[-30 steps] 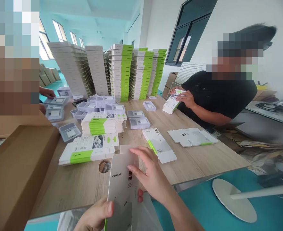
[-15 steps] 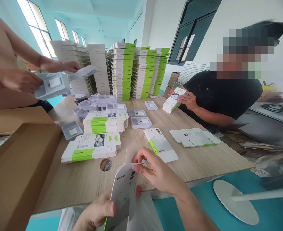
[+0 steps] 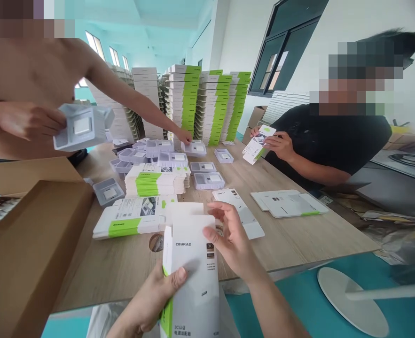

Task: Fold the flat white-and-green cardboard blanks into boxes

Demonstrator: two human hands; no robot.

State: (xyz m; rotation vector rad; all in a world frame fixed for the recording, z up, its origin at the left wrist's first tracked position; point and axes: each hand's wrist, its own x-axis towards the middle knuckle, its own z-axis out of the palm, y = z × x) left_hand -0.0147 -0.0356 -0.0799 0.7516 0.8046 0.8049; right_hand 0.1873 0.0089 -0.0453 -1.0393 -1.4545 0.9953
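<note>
My left hand (image 3: 158, 295) grips a white and green cardboard box (image 3: 195, 281), its thumb across the printed front. The box stands upright at the table's near edge, with its top flaps (image 3: 184, 211) raised. Beside the upper right corner is my right hand (image 3: 231, 239), thumb and fingers apart; its thumb tip overlaps the box's edge. Flat folded boxes (image 3: 133, 218) lie beyond on the left, with a higher stack of them (image 3: 154, 180) behind. More flat boxes rest on the right, one partly behind my right hand (image 3: 244, 213) and others farther over (image 3: 288, 203).
Plastic trays with white inserts (image 3: 209, 180) cover the table's middle. Tall stacks of finished boxes (image 3: 186, 103) rise behind. An open brown carton (image 3: 34, 244) stands at left. One co-worker's hand (image 3: 34, 121) holds trays; another co-worker (image 3: 320, 141) holds a box.
The box in my left hand has turned its front toward me. My right hand's fingers have spread from its edge. The left co-worker has reached a tray to the table's back.
</note>
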